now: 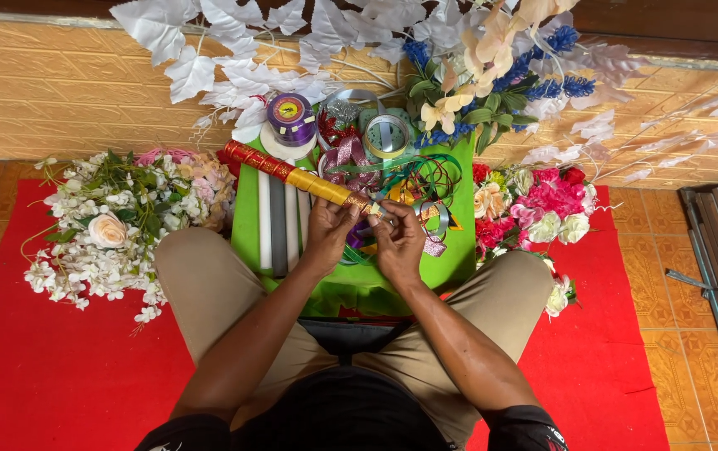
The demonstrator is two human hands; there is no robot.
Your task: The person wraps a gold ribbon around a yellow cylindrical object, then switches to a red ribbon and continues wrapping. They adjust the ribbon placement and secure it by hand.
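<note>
Sitting on a red mat (58, 367) over orange floor tiles (701, 367), you face a yellow panelled wall (58, 92). A green board (459, 259) lies between your knees, crowded with ribbon spools (292, 117) and loose ribbons. White flowers (100, 242) sit left, pink and red ones (543, 205) right, white leaves (234, 50) above. Your left hand (331, 230) grasps a gold-and-red wrapped stick (300, 177); your right hand (398, 236) pinches its near end. The stick tip is hidden by fingers. Your head and torso are cut off below.
</note>
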